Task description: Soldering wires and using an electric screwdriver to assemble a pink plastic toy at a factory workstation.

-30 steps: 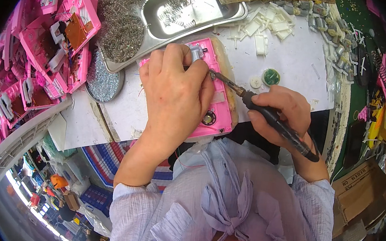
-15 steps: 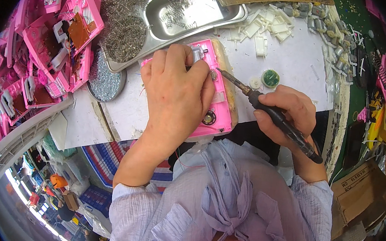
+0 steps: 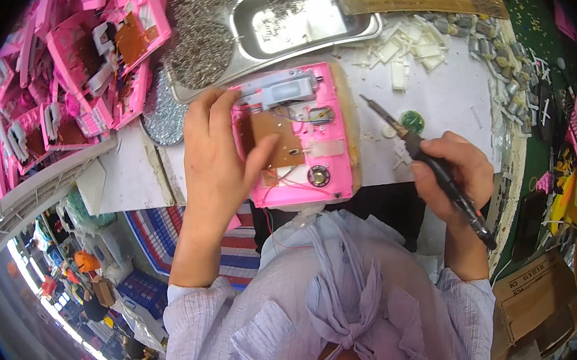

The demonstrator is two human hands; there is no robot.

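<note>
A pink plastic toy housing (image 3: 338,164) lies open in front of me, on a pale pad. Inside it are a brown circuit board (image 3: 283,146), a grey plastic part (image 3: 280,90), a small motor (image 3: 320,116), a round speaker (image 3: 318,176) and thin wires. My left hand (image 3: 218,149) is at the housing's left side, its fingers along the edge and its thumb spread over the board. My right hand (image 3: 459,172) is closed around the black handle of a soldering iron (image 3: 442,174). The iron's tip points up and left, apart from the housing.
A metal tray (image 3: 245,54) with many small springs stands at the back, beside a round dish of small metal pieces (image 3: 163,116). White plastic parts (image 3: 412,46) and small motors (image 3: 517,77) lie back right. Pink housings (image 3: 82,49) pile up left. A green round container (image 3: 412,121) sits near the iron.
My left hand has drawn back left from over the housing, uncovering the grey part and circuit board. My right hand has moved the soldering iron right, away from the housing.
</note>
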